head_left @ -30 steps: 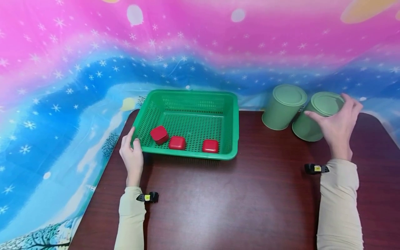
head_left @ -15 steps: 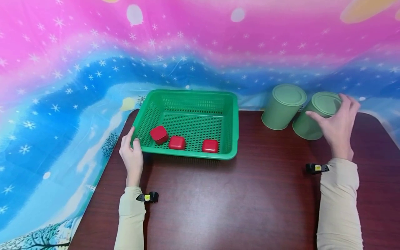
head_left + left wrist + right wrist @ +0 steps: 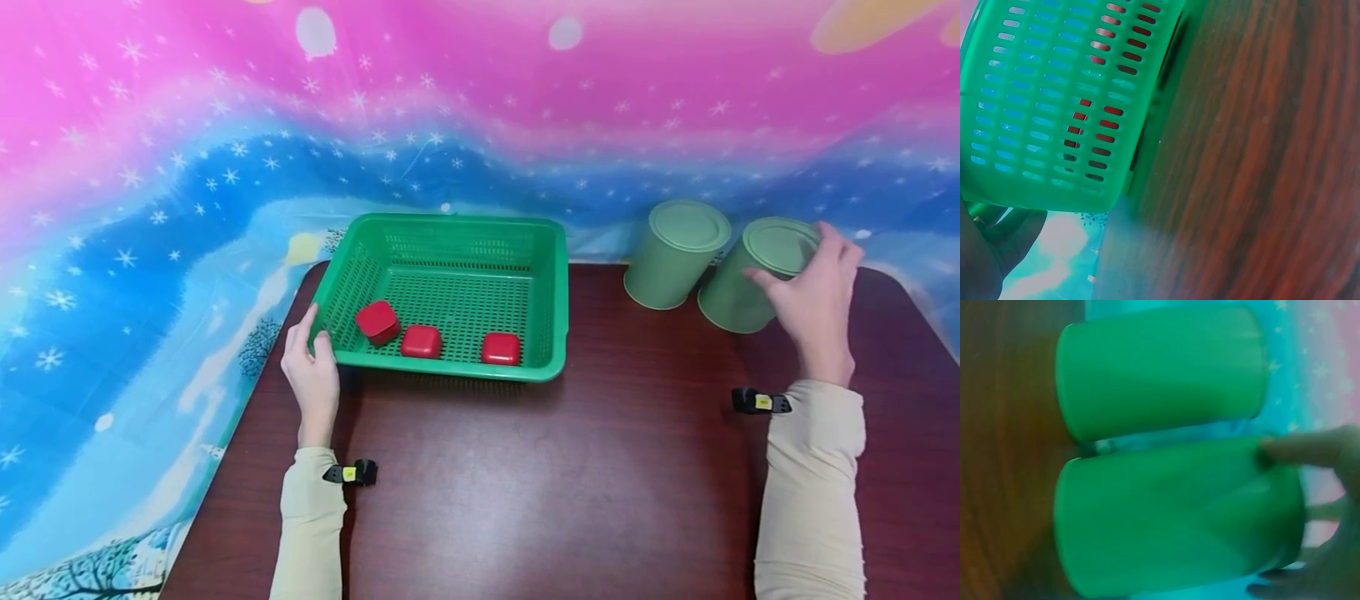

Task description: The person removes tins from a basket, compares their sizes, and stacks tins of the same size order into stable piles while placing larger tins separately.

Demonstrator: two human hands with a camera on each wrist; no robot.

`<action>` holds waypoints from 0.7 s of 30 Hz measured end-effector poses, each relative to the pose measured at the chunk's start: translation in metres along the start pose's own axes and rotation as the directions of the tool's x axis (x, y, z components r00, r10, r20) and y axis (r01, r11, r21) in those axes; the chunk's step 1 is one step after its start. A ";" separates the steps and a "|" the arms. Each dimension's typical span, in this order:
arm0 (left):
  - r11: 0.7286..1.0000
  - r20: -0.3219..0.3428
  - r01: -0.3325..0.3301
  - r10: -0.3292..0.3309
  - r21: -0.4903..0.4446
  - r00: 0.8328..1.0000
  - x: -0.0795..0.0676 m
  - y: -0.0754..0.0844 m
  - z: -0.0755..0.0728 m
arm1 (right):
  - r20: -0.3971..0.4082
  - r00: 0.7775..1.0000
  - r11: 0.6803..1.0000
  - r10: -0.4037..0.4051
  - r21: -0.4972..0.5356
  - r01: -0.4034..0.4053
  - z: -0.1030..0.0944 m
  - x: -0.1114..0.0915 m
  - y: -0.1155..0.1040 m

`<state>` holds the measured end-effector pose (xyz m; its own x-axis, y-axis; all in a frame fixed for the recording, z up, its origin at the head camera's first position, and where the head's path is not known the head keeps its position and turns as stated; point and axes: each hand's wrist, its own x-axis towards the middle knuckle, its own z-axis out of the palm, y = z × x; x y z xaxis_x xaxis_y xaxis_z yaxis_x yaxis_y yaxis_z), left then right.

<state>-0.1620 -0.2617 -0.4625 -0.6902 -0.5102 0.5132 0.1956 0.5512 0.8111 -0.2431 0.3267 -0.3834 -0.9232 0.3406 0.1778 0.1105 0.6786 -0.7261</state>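
A green perforated plastic basket (image 3: 450,371) stands at the left of the table in the head view. My left hand (image 3: 311,375) grips its near left corner, thumb by the front rim and fingers at the left side; only part of this hand (image 3: 991,250) shows in the left wrist view. Two green cylindrical cans (image 3: 678,258) stand upright at the back right. Around the upper part of the right-hand can (image 3: 742,287) my right hand (image 3: 817,300) holds with thumb and fingers spread to either side. In the right wrist view the thumb touches this can (image 3: 1172,519).
Inside the basket lie three red blocks with rounded corners, one (image 3: 378,322) tilted at the left, another (image 3: 421,342) beside it and a third (image 3: 501,349) to the right. A patterned cloth (image 3: 480,100) hangs behind the dark wooden table (image 3: 555,483).
My right thumb has moved a little to the right along the can, and the can has shifted slightly back. The left hand stays at the basket corner. The head view has shifted slightly.
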 end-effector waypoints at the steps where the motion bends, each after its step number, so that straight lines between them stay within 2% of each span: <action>1: 1.000 0.001 0.001 -0.001 0.000 1.000 0.000 0.000 0.000 | 0.008 1.000 1.000 0.017 -0.012 -0.017 -0.003 -0.001 -0.004; 5: 1.000 0.002 -0.004 0.004 -0.001 1.000 0.001 -0.001 0.000 | 0.007 0.996 0.994 0.092 -0.059 -0.091 -0.014 -0.007 -0.015; 9: 1.000 0.000 -0.009 0.009 -0.005 1.000 0.001 -0.002 0.000 | -0.004 0.991 0.989 0.131 -0.072 -0.130 -0.022 -0.011 -0.017; 13: 1.000 0.003 -0.005 0.005 -0.007 1.000 0.000 -0.002 0.000 | -0.002 0.994 0.993 0.108 -0.054 -0.108 -0.026 -0.010 -0.014; 19: 1.000 0.010 0.001 -0.001 -0.001 1.000 0.000 -0.001 -0.001 | 0.106 0.993 0.997 0.053 -0.061 -0.047 -0.028 -0.009 -0.008; 21: 1.000 0.013 0.004 -0.004 -0.001 1.000 0.000 -0.001 -0.001 | 0.116 0.992 0.996 0.046 -0.080 -0.037 -0.029 -0.009 -0.006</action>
<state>-0.1616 -0.2627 -0.4628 -0.7001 -0.5037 0.5061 0.1932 0.5487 0.8134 -0.2246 0.3384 -0.3614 -0.9536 0.2938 0.0658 0.1738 0.7156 -0.6765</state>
